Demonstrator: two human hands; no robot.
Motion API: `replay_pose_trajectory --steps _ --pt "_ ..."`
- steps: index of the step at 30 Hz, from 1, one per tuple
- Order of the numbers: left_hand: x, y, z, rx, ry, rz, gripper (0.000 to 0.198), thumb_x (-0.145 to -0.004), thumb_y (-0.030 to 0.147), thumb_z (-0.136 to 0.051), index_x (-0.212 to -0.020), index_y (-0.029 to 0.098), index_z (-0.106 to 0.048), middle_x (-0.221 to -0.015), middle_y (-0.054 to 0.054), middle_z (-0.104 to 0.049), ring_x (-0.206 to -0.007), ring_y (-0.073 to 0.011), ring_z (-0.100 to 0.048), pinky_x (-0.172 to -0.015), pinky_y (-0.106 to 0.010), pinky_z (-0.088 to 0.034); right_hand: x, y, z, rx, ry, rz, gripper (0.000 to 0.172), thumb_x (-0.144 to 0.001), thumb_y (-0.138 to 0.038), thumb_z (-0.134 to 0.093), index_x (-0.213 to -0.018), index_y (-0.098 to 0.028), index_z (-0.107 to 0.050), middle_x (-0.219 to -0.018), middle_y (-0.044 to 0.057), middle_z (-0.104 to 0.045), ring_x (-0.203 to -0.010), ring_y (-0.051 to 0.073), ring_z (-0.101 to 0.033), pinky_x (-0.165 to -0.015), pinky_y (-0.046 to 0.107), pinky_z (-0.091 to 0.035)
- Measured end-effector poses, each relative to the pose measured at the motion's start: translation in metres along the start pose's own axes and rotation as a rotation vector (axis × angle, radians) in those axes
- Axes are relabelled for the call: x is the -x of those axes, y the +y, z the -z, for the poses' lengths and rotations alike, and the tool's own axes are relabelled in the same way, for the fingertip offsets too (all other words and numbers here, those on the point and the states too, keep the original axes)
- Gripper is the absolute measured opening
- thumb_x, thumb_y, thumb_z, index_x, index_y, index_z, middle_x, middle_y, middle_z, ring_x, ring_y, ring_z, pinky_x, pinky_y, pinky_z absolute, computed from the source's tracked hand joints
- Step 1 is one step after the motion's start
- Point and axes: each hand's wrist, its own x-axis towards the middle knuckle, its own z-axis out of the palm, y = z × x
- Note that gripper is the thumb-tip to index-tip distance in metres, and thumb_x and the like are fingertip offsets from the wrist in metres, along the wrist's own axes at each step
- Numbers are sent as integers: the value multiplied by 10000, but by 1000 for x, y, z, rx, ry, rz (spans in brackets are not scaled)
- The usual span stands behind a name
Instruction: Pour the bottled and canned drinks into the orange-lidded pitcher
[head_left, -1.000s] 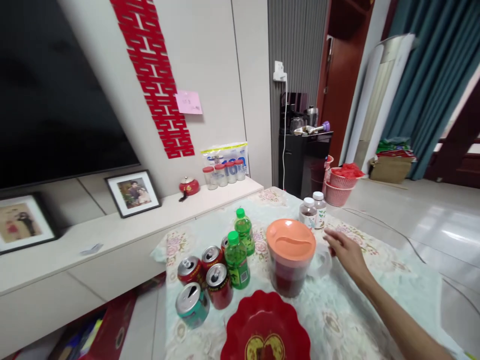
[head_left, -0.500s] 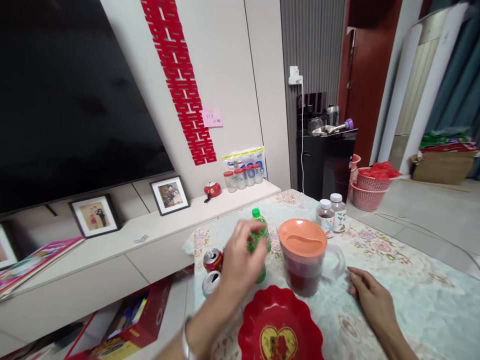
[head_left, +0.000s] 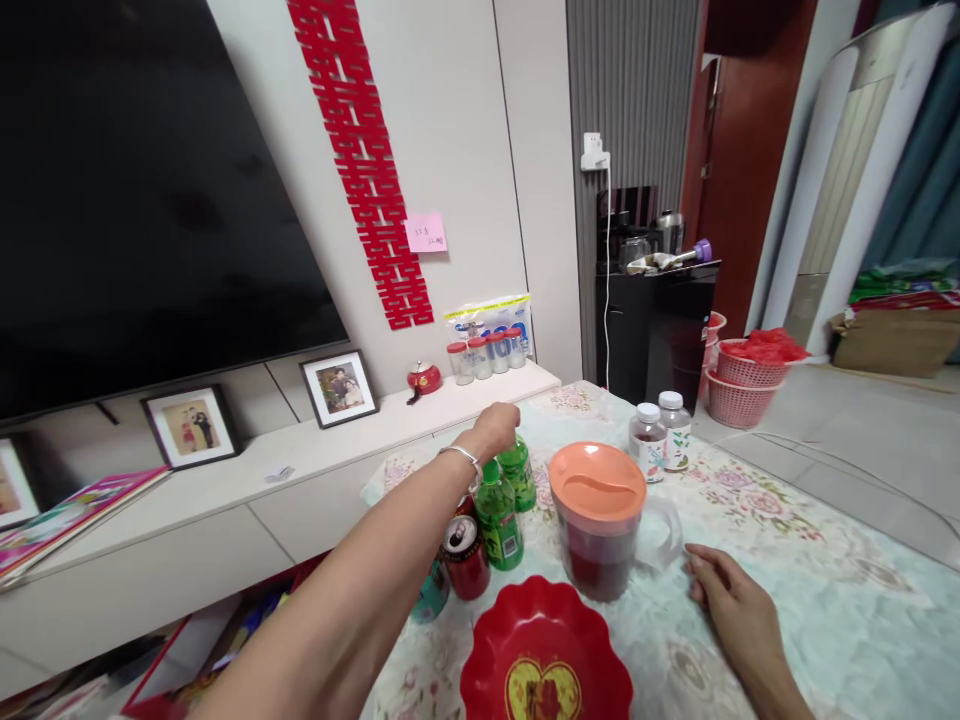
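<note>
My left hand [head_left: 495,428] reaches out over the table, its fingers closed down on the cap of the far green soda bottle [head_left: 519,475]. A silver bracelet sits on that wrist. A second green bottle [head_left: 498,517] stands just in front, beside several red drink cans [head_left: 466,556] and a teal can [head_left: 433,592]. My right hand [head_left: 731,600] rests on the floral tablecloth [head_left: 810,600], fingers loosely curled and holding nothing, next to the handle of a clear pitcher [head_left: 600,525] with an orange lid and red drink inside.
A red scalloped plate [head_left: 546,660] lies at the near table edge. Two white-capped bottles [head_left: 660,433] stand behind the pitcher. To the left are a low white TV cabinet [head_left: 247,490] with photo frames, jars and a big TV. Pink baskets [head_left: 750,370] sit on the floor.
My left arm stretched further forward, from gripping the near green bottle's side to closing on the far bottle's top. My right hand stayed resting by the pitcher handle.
</note>
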Motion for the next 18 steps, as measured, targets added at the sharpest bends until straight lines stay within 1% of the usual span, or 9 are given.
replay_pose_trajectory --steps 2,4,6,8,9,12,14,16,18 --pt "0 1 6 -15 37 0 205 -936 283 -752 -1108 177 -723 -1202 -72 -752 -1124 -231 -712 -1003 -457 -590 -1 2 0 -10 -8 -1 448 -716 -621 -624 -916 -237 -738 -514 -1 -665 -764 333 -758 -743 414 -553" --pt "5 3 21 -13 117 1 209 -919 236 -754 -1112 165 -722 -1193 -84 -760 -1106 -231 -717 -987 -440 -591 -2 5 -1 -23 -14 0 447 -720 -620 -628 -920 -236 -740 -516 -6 -662 -776 328 -760 -747 406 -549" --pt "14 5 44 6 240 3 265 -883 139 -734 -1148 139 -720 -1203 -131 -766 -1107 -245 -717 -961 -385 -579 -2 8 -1 -37 -15 -3 446 -729 -617 -633 -925 -232 -741 -511 -11 -651 -785 323 -758 -747 400 -544" --pt "27 8 72 35 371 10 328 -884 114 -680 -1211 131 -700 -1208 -142 -765 -1076 -244 -716 -915 -351 -573 -3 11 -1 -48 -15 -10 430 -756 -597 -648 -940 -220 -745 -512 -21 -641 -784 304 -750 -754 394 -540" --pt "36 10 86 48 430 20 322 -884 119 -664 -1204 128 -701 -1173 -139 -771 -1045 -243 -715 -895 -352 -572 -3 12 -1 -53 -15 -15 411 -785 -578 -661 -951 -212 -746 -520 -30 -637 -774 285 -743 -762 391 -540" --pt "72 12 124 106 580 21 298 -895 197 -651 -1181 143 -712 -1059 -88 -775 -925 -197 -690 -866 -350 -569 -4 16 0 -64 -17 -34 327 -916 -503 -692 -994 -189 -740 -613 -51 -648 -734 208 -708 -778 380 -552" --pt "102 10 141 269 718 -14 278 -833 196 -699 -1103 149 -751 -934 -42 -766 -836 -169 -670 -856 -356 -572 -5 18 1 -80 -18 -49 285 -979 -459 -690 -1021 -179 -728 -737 -41 -681 -725 169 -689 -759 365 -572" --pt "135 6 147 423 727 -93 315 -812 204 -704 -1118 142 -754 -909 -18 -753 -821 -155 -676 -852 -360 -576 -5 21 0 -112 -10 -65 260 -1000 -423 -690 -1058 -171 -714 -868 -17 -710 -743 153 -686 -729 344 -589" --pt "167 2 141 526 658 -162 355 -821 270 -698 -1150 143 -745 -886 10 -742 -829 -147 -694 -839 -347 -568 -4 25 -1 -165 15 -85 246 -1005 -391 -693 -1105 -167 -700 -963 5 -721 -771 149 -689 -713 331 -600"
